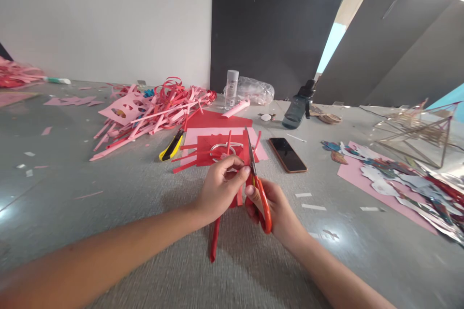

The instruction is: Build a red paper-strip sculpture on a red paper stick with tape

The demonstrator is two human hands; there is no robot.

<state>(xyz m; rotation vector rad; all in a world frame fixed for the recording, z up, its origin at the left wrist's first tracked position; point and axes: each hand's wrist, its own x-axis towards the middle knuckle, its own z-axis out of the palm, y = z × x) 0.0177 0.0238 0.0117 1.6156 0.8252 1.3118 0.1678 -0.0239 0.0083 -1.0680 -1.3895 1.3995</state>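
Observation:
My left hand (219,186) is closed on a piece of red paper (239,199), pinching it between thumb and fingers. A cut red strip (215,239) hangs down from it toward the table. My right hand (271,210) grips orange-handled scissors (258,184), whose blades point up and away, right beside the paper. Just beyond both hands lie red and pink paper sheets (217,145) with cut strips and a roll of tape (221,150) on them.
A yellow utility knife (171,147) lies left of the sheets, a phone (287,155) to the right. A heap of pink and red paper strips (155,108) sits at the back left. A bottle (299,108), a clear tube (231,89), and foil scraps on pink paper (398,183) are also there.

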